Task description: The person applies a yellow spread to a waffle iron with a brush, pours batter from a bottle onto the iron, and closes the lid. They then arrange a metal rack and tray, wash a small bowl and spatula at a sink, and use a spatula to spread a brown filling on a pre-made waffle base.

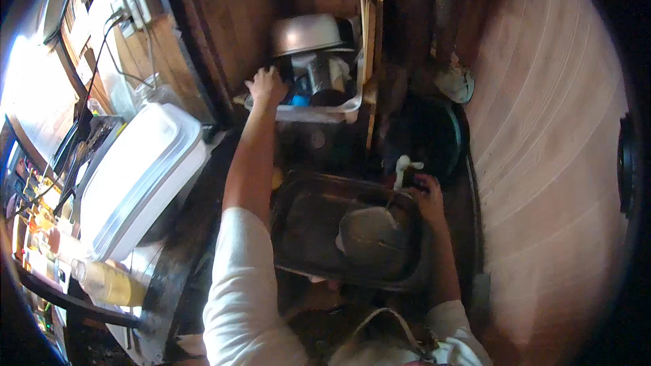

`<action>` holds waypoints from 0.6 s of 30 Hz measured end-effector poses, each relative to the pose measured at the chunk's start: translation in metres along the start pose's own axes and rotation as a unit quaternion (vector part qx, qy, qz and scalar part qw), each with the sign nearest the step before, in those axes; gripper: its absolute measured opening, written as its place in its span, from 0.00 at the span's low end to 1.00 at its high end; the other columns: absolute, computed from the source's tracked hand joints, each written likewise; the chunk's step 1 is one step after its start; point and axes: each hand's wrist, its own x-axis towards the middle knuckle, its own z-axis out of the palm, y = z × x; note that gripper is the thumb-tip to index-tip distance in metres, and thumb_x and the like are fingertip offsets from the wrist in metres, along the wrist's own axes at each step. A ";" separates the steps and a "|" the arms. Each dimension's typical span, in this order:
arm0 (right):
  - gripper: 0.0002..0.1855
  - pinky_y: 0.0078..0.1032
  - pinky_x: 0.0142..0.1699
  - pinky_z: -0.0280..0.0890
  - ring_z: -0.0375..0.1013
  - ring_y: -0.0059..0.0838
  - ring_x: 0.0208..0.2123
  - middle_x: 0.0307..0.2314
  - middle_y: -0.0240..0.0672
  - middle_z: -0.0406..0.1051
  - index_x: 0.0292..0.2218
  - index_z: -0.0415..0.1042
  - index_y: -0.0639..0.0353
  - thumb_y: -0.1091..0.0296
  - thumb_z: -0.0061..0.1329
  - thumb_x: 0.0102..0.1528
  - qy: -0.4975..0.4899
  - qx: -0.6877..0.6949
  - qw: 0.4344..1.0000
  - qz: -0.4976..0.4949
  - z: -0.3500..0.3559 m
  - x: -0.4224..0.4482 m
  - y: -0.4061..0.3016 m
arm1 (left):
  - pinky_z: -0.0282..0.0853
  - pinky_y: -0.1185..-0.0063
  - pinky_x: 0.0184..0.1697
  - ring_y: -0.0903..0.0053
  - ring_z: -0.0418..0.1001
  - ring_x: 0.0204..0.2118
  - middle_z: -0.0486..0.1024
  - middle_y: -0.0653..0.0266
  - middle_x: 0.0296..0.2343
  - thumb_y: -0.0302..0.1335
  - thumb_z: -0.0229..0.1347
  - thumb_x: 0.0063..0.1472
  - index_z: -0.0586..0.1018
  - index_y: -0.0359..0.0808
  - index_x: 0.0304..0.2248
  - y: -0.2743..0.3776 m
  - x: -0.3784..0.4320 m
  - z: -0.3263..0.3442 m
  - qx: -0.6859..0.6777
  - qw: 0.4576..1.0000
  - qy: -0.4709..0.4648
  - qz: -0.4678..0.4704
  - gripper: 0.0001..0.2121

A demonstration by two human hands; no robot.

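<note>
My left hand [267, 85] is stretched forward at the left rim of a pale plastic bin [318, 115]. Its fingers are spread, and nothing shows in them. A shiny metal bowl or pan [307, 35] sits at the back of the bin, with a metal cup [319, 73] and a blue item [300, 100] among other dishes. By the sink's right edge, my right hand [428, 197] has bent fingers close beside a white tap [403, 170]; blur hides whether it grips anything. Below the tap, a round vessel [367, 234] lies in the dark rectangular sink [305, 231].
A white lidded plastic container [137, 178] stands on the left counter, near a bottle of yellowish liquid [116, 283]. Cords [107, 46] hang at upper left. A dark round tub [432, 137] is beyond my right hand, beside the pale curved wall or panel [549, 162].
</note>
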 end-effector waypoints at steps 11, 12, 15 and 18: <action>0.18 0.25 0.34 0.63 0.65 0.30 0.36 0.34 0.38 0.63 0.36 0.64 0.59 0.75 0.52 0.41 0.055 -0.058 0.996 -0.031 0.001 0.039 0.035 | 0.63 0.67 0.46 0.64 0.66 0.45 0.69 0.54 0.41 0.38 0.55 0.43 0.72 0.38 0.41 -0.010 0.084 0.055 0.058 0.960 -0.263 0.074 0.24; 0.18 0.25 0.34 0.63 0.65 0.30 0.36 0.34 0.38 0.63 0.36 0.64 0.59 0.75 0.52 0.41 0.055 -0.061 0.996 -0.028 0.001 0.042 0.037 | 0.64 0.69 0.45 0.64 0.68 0.44 0.70 0.52 0.39 0.37 0.54 0.44 0.74 0.36 0.39 0.002 0.082 0.052 0.043 0.961 -0.252 0.107 0.22; 0.14 0.31 0.39 0.61 0.66 0.40 0.32 0.30 0.42 0.66 0.35 0.61 0.60 0.74 0.49 0.44 0.065 0.026 0.996 0.050 0.012 0.048 0.034 | 0.65 0.70 0.42 0.64 0.70 0.40 0.71 0.49 0.36 0.34 0.52 0.45 0.75 0.33 0.36 0.003 0.077 0.029 0.015 0.963 -0.257 0.084 0.18; 0.10 0.30 0.35 0.63 0.68 0.40 0.29 0.29 0.42 0.67 0.33 0.62 0.60 0.74 0.47 0.47 0.005 0.013 0.994 0.105 0.013 0.055 0.034 | 0.67 0.69 0.38 0.64 0.72 0.37 0.72 0.48 0.34 0.33 0.51 0.45 0.75 0.31 0.35 0.008 0.063 -0.021 -0.015 0.957 -0.289 0.032 0.17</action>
